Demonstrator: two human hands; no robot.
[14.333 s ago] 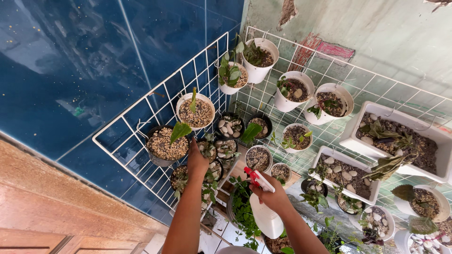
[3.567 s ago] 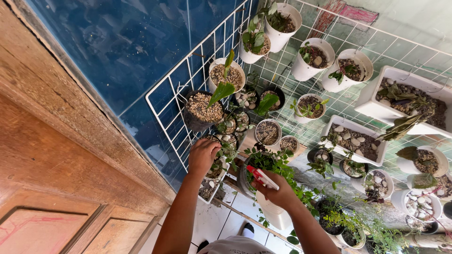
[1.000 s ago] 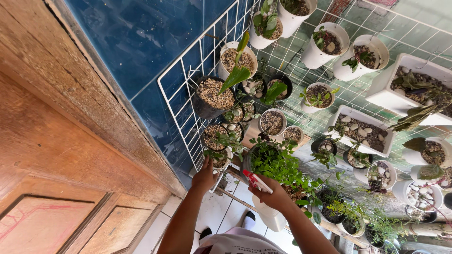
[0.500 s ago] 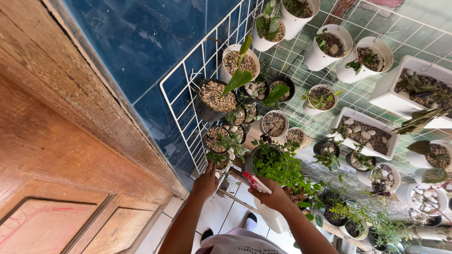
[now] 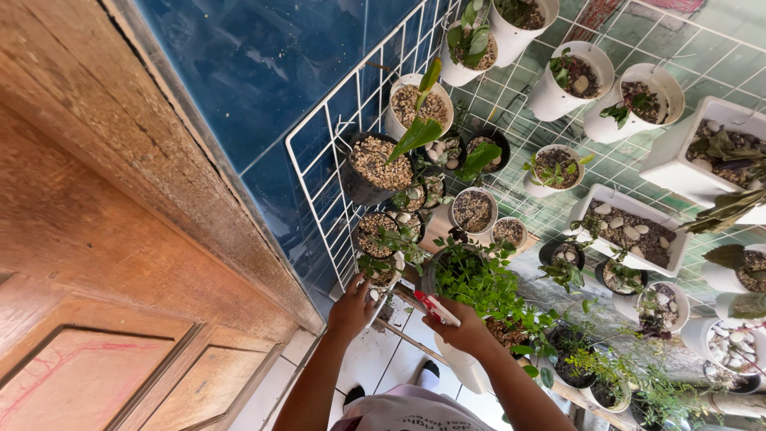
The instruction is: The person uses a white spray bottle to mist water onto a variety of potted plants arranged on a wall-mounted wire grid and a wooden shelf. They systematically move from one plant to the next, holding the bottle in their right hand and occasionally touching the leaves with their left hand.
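My right hand (image 5: 463, 331) grips a white spray bottle (image 5: 461, 369) with a red trigger head (image 5: 435, 306), its nozzle aimed toward a bushy green plant in a dark pot (image 5: 472, 275). My left hand (image 5: 353, 305) reaches up to the lowest small pot (image 5: 377, 269) on the white wire grid (image 5: 335, 136), fingers touching its underside. Many small pots of pebbles and seedlings hang on the grid above both hands.
A blue tiled wall (image 5: 263, 72) backs the grid. A wooden door (image 5: 96, 263) fills the left side. White round pots (image 5: 570, 80) and rectangular planters (image 5: 630, 231) hang to the right. White floor tiles (image 5: 375, 359) and my shoe (image 5: 428, 372) show below.
My view has swung down and closer to the grid. Both hands have dropped from the middle pots to the lowest pots. The spray bottle stays in my right hand.
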